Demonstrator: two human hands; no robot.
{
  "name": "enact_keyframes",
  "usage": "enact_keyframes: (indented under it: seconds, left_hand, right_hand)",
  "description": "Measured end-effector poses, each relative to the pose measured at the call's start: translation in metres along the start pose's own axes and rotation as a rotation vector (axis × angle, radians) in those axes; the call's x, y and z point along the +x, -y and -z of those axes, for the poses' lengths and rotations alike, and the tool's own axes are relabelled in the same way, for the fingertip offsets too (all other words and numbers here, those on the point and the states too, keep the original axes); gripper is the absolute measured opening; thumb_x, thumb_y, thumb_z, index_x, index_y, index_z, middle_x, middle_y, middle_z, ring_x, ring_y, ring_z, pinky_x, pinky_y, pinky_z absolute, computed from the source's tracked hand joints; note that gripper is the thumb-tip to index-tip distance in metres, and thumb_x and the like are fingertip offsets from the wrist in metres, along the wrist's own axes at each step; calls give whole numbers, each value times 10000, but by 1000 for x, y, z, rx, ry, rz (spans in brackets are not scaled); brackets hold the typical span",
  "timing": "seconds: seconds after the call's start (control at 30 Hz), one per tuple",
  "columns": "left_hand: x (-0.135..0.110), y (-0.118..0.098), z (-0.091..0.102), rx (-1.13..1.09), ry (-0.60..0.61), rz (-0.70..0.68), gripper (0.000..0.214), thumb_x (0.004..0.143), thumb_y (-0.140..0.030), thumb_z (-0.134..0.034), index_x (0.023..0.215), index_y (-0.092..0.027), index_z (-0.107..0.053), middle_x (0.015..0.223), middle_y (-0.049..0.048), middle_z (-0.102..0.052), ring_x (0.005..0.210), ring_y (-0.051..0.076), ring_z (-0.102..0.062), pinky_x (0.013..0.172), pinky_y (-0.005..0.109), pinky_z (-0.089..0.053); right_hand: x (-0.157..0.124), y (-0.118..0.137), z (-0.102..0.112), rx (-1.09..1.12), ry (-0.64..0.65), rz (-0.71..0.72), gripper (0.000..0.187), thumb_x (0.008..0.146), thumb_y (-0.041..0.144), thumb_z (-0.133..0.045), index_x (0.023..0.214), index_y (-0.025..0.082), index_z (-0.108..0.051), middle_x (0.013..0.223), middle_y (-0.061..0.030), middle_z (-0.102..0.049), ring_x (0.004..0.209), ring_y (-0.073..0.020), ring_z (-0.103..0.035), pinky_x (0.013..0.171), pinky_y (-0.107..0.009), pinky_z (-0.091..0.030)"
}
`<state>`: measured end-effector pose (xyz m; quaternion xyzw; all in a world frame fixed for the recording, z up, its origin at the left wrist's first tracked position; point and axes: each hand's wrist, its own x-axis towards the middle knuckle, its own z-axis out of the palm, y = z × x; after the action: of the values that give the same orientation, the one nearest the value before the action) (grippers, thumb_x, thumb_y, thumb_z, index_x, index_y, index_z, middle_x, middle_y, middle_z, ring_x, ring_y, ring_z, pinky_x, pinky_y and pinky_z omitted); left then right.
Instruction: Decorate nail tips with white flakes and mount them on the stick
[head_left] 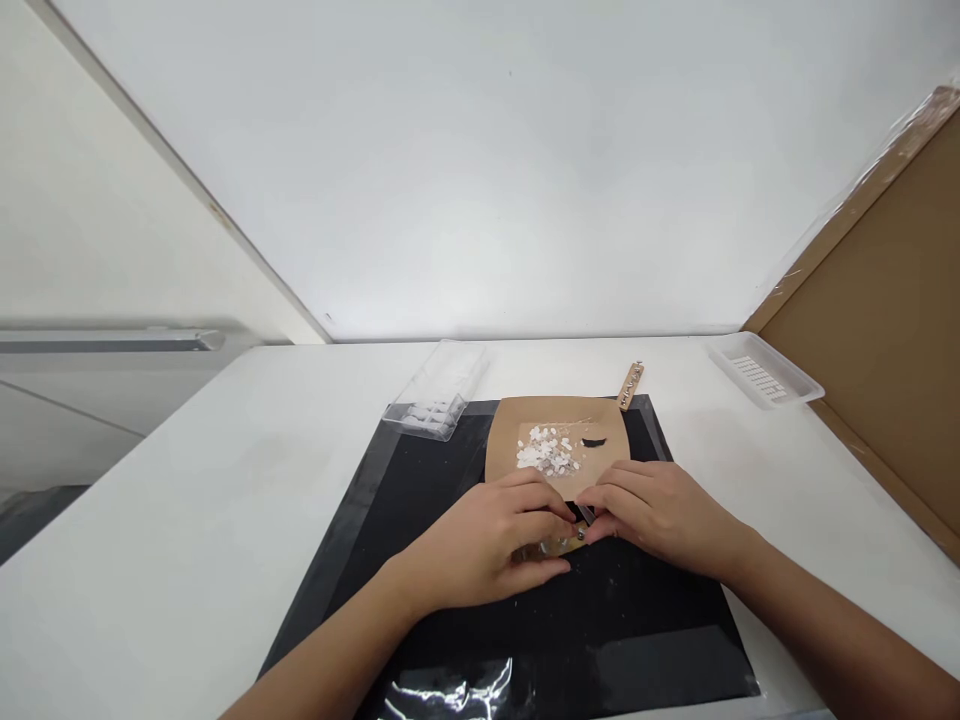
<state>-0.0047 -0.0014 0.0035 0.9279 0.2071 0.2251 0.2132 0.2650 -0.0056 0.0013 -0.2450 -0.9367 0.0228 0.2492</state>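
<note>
My left hand (510, 530) curls around a small tan strip (576, 543) on the black mat, fingers closed over it. Clear, shiny pieces (553, 546) and a small metallic bead (581, 534) show on the strip near the fingertips. My right hand (652, 508) is closed in a pinch just right of the bead. A thin greyish sliver (586, 513) shows at its fingertips; its kind is unclear. Right behind both hands lies a brown paper sheet (502, 425) with many small white flakes (547, 452) and a black curved piece (593, 442).
The black mat (420, 500) lies on a white table (225, 480). A clear compartment box (439, 390) holding white bits stands at back left. Another tan strip with metallic pieces (631, 386) lies behind the paper. At back right are a translucent tray (765, 372) and a cardboard panel (877, 300).
</note>
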Motion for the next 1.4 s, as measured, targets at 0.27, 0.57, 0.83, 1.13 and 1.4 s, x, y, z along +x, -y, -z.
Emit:
enact_keyframes:
  seconds: [0.27,0.57,0.83,1.13,1.4]
  left_hand:
    - [-2,2,-7,-18,-17,10,141,989,-240,-726,1123,-218,-763,1088,53,-795,1001,209,-725,905,338,-602]
    - [-3,4,-12,-31,-73,72,138,962,-303,-786,1072,-222,-768,1019,36,-796,934,189,-716,821,295,-596]
    - [-3,5,-15,22,-148,105,171,938,-357,-810,1007,-215,-747,899,16,-784,837,174,-709,739,277,-573]
    - [-4,6,-20,95,-208,114,243,918,-417,-823,963,-204,-714,843,10,-760,781,178,-699,666,272,-536]
    - [-3,1,-17,91,-182,113,213,924,-387,-822,962,-205,-718,839,6,-760,790,176,-701,695,274,-551]
  right_hand:
    - [0,-2,2,56,-40,-36,302,1104,432,-562,1143,151,-666,913,-36,-749,826,-160,-706,732,-284,-560]
    - [-3,-4,-3,11,-2,-2,300,1111,437,-554,1141,168,-682,906,-18,-758,795,-155,-707,682,-287,-520]
    - [-3,-3,-7,-4,61,22,271,1110,416,-562,1118,180,-695,922,-17,-740,808,-162,-679,669,-297,-470]
    - [-2,1,-6,-64,94,26,284,1125,405,-532,1125,191,-718,889,-14,-705,761,-174,-629,627,-320,-394]
    - [0,2,-5,-39,95,18,246,1125,358,-546,1146,189,-723,883,-19,-707,770,-162,-642,646,-297,-411]
